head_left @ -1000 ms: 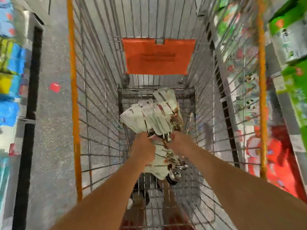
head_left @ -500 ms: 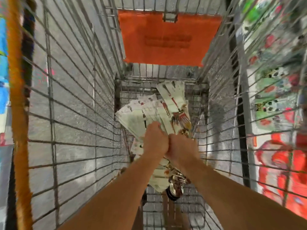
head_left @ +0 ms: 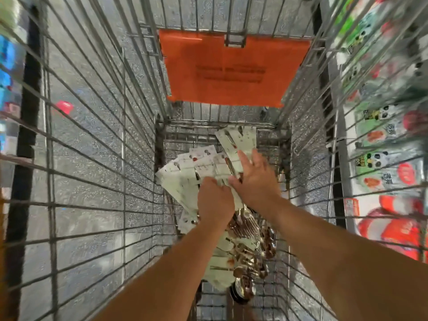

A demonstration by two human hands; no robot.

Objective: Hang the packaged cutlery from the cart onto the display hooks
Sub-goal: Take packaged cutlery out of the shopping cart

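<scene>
A fanned pile of packaged cutlery [head_left: 185, 177] on white cards lies at the bottom of the wire cart [head_left: 139, 126]. Shiny spoons and forks [head_left: 250, 230] show at the near end of the pile. My left hand [head_left: 214, 202] is curled down onto the cards in the middle of the pile, gripping them. My right hand [head_left: 254, 177] lies beside it with fingers spread flat over the upper cards. Both forearms reach down into the cart. No display hooks are clearly visible.
An orange plastic flap [head_left: 231, 70] hangs on the cart's far end. Steel wire walls close in on all sides. Blurred shelves of packaged goods [head_left: 384, 140] stand to the right. Grey speckled floor [head_left: 88, 89] lies to the left.
My head has moved lower into the cart. My right hand has opened from a fist beside the left and spread over the upper cards. My left hand stays on the pile.
</scene>
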